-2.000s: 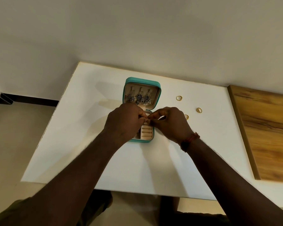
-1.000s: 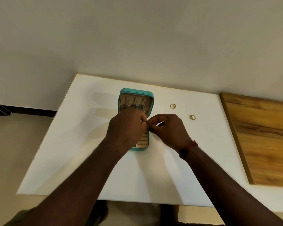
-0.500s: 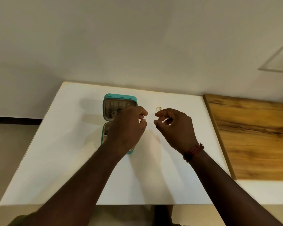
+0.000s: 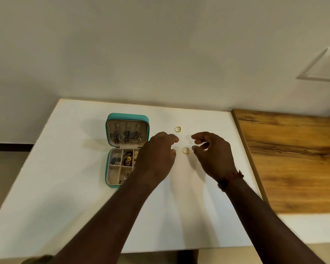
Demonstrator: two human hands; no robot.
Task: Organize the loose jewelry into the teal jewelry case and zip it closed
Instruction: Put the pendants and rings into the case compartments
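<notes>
Ring pickup step: the teal jewelry case point(image 4: 128, 116) lies open left of centre, toward the white table's point(image 4: 65, 187) far edge. Left hand point(image 4: 156, 155) and right hand point(image 4: 213, 155) hover apart, loosely curled, empty, with the near ring point(image 4: 185, 150) between them and the far ring point(image 4: 177, 129) beyond. Next is likely to pinch the near ring and carry it to the case.

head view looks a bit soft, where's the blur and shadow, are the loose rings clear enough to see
Head view: the wooden board at right is smeared by motion blur; the left hand and right hand are slightly soft-edged; faint shadows lie on the white table beneath them and left of the teal jewelry case; the far ring and near ring read clearly, no glare.
</notes>
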